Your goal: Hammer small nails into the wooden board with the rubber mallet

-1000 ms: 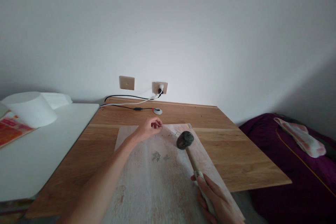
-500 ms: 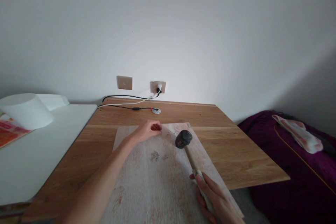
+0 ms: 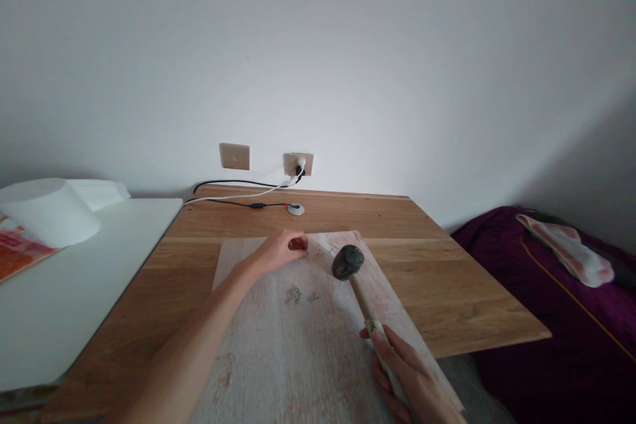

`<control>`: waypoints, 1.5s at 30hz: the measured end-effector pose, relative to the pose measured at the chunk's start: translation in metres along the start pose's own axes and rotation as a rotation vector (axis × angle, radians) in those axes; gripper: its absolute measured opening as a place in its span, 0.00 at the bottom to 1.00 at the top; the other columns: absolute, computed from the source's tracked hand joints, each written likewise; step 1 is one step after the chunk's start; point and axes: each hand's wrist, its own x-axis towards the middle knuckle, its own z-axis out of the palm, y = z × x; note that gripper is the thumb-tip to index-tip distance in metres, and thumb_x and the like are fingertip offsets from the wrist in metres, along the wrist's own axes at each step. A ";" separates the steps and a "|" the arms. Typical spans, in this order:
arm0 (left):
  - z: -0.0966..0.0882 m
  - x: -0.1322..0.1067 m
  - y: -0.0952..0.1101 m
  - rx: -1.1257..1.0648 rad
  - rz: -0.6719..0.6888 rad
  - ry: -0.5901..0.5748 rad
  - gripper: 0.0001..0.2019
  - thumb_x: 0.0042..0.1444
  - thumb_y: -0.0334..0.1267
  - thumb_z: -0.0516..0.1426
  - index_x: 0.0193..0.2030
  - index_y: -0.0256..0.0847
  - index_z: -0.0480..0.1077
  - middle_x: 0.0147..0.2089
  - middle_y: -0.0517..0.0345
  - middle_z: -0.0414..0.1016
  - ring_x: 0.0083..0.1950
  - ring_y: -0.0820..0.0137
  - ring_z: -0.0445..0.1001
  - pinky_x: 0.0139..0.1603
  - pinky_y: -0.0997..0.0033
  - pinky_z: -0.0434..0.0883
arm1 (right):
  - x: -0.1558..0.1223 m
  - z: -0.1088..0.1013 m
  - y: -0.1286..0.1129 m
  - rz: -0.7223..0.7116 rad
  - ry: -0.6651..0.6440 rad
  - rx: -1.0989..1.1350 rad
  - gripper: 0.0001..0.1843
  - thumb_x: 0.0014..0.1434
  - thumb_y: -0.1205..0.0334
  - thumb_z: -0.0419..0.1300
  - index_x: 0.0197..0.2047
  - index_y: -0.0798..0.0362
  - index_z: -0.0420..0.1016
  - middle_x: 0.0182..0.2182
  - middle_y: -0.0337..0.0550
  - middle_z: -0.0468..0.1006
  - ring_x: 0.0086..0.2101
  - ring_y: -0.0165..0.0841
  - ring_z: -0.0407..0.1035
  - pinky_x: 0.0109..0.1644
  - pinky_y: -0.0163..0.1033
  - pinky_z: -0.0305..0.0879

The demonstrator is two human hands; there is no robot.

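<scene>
My right hand [image 3: 410, 381] grips the wooden handle of a hammer [image 3: 358, 285], whose dark head rests low over a whitewashed board [image 3: 278, 358] lying on the wooden table [image 3: 447, 278]. My left hand [image 3: 281, 248] reaches out to the far part of the board, with its fingers pinched together on something small that I cannot make out, just left of the hammer head. A little heap of small nails [image 3: 295, 295] lies on the board between my arms.
A white table [image 3: 74, 278] stands to the left, with a white rolled sheet [image 3: 47, 212] and a red-printed paper [image 3: 14, 248]. Cables [image 3: 238, 195] run from a wall socket [image 3: 297, 163] onto the wooden table. A purple bed [image 3: 546, 305] with a folded cloth [image 3: 566, 248] is on the right.
My left hand has dropped slightly toward the board with its fingers still pinched. The hammer and my right hand have hardly moved.
</scene>
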 end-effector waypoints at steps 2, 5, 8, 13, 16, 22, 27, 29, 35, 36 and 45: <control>0.000 0.000 0.001 0.002 0.004 -0.004 0.03 0.53 0.36 0.64 0.34 0.39 0.76 0.32 0.62 0.78 0.34 0.71 0.75 0.39 0.74 0.68 | -0.001 0.001 -0.001 0.004 0.000 0.004 0.39 0.56 0.25 0.60 0.54 0.50 0.65 0.20 0.26 0.67 0.11 0.17 0.50 0.13 0.25 0.46; 0.000 0.000 0.001 0.017 0.011 0.003 0.04 0.54 0.37 0.63 0.34 0.39 0.77 0.32 0.61 0.79 0.35 0.71 0.75 0.39 0.74 0.68 | -0.004 0.003 -0.003 0.024 0.013 0.002 0.41 0.55 0.25 0.60 0.56 0.50 0.65 0.20 0.26 0.67 0.11 0.18 0.50 0.12 0.25 0.47; 0.001 0.000 -0.001 0.024 0.006 -0.006 0.04 0.53 0.36 0.63 0.33 0.38 0.77 0.31 0.61 0.78 0.34 0.70 0.74 0.38 0.74 0.68 | -0.006 0.007 -0.007 0.000 0.035 -0.021 0.42 0.55 0.24 0.59 0.56 0.50 0.64 0.20 0.25 0.66 0.11 0.18 0.50 0.12 0.25 0.46; 0.003 0.000 -0.004 0.021 -0.009 0.011 0.04 0.53 0.35 0.63 0.34 0.37 0.76 0.32 0.58 0.78 0.34 0.70 0.74 0.37 0.73 0.68 | -0.005 0.014 -0.029 -0.098 -0.002 -0.068 0.38 0.56 0.24 0.58 0.52 0.49 0.63 0.22 0.25 0.66 0.12 0.18 0.49 0.12 0.26 0.50; 0.005 -0.001 -0.006 -0.019 0.000 0.031 0.06 0.53 0.34 0.62 0.38 0.37 0.75 0.35 0.58 0.79 0.35 0.71 0.75 0.39 0.74 0.68 | -0.002 0.021 -0.048 -0.124 -0.066 -0.135 0.38 0.53 0.21 0.57 0.45 0.48 0.62 0.22 0.25 0.65 0.12 0.17 0.49 0.12 0.26 0.49; 0.006 -0.002 -0.009 -0.052 0.014 0.021 0.09 0.52 0.31 0.62 0.41 0.38 0.74 0.35 0.60 0.78 0.34 0.73 0.74 0.37 0.76 0.68 | 0.007 0.045 -0.061 -0.094 -0.126 -0.217 0.35 0.54 0.22 0.54 0.40 0.48 0.60 0.22 0.25 0.62 0.14 0.17 0.50 0.13 0.26 0.50; 0.005 -0.002 -0.008 -0.028 -0.004 0.022 0.16 0.48 0.25 0.61 0.45 0.39 0.75 0.35 0.60 0.79 0.33 0.72 0.74 0.35 0.76 0.67 | 0.011 0.047 -0.049 -0.069 -0.111 -0.240 0.35 0.53 0.23 0.54 0.40 0.48 0.60 0.23 0.26 0.64 0.13 0.17 0.51 0.12 0.26 0.49; 0.005 -0.002 -0.008 -0.048 -0.013 0.012 0.17 0.50 0.26 0.61 0.48 0.39 0.75 0.36 0.60 0.80 0.34 0.72 0.75 0.37 0.76 0.69 | 0.008 0.043 -0.046 -0.073 -0.091 -0.205 0.36 0.54 0.23 0.54 0.43 0.48 0.60 0.23 0.26 0.65 0.13 0.17 0.50 0.12 0.26 0.49; 0.004 -0.002 -0.006 -0.063 -0.030 -0.006 0.20 0.51 0.27 0.61 0.53 0.38 0.75 0.37 0.58 0.81 0.35 0.72 0.75 0.39 0.75 0.70 | 0.010 0.041 -0.045 -0.077 -0.121 -0.117 0.36 0.54 0.24 0.57 0.46 0.48 0.60 0.23 0.25 0.64 0.13 0.17 0.49 0.12 0.26 0.50; 0.004 -0.002 -0.005 -0.057 -0.029 -0.004 0.21 0.51 0.26 0.61 0.53 0.38 0.75 0.37 0.58 0.81 0.35 0.72 0.75 0.39 0.75 0.69 | 0.013 0.042 -0.045 -0.080 -0.126 -0.115 0.35 0.54 0.25 0.58 0.45 0.49 0.60 0.23 0.25 0.64 0.13 0.17 0.49 0.12 0.26 0.50; 0.003 -0.002 -0.004 -0.049 -0.053 -0.001 0.19 0.51 0.27 0.62 0.51 0.38 0.74 0.38 0.56 0.82 0.37 0.71 0.77 0.40 0.74 0.71 | 0.000 0.029 -0.043 -0.068 -0.075 -0.069 0.35 0.58 0.28 0.58 0.52 0.49 0.62 0.23 0.25 0.67 0.12 0.17 0.48 0.12 0.26 0.49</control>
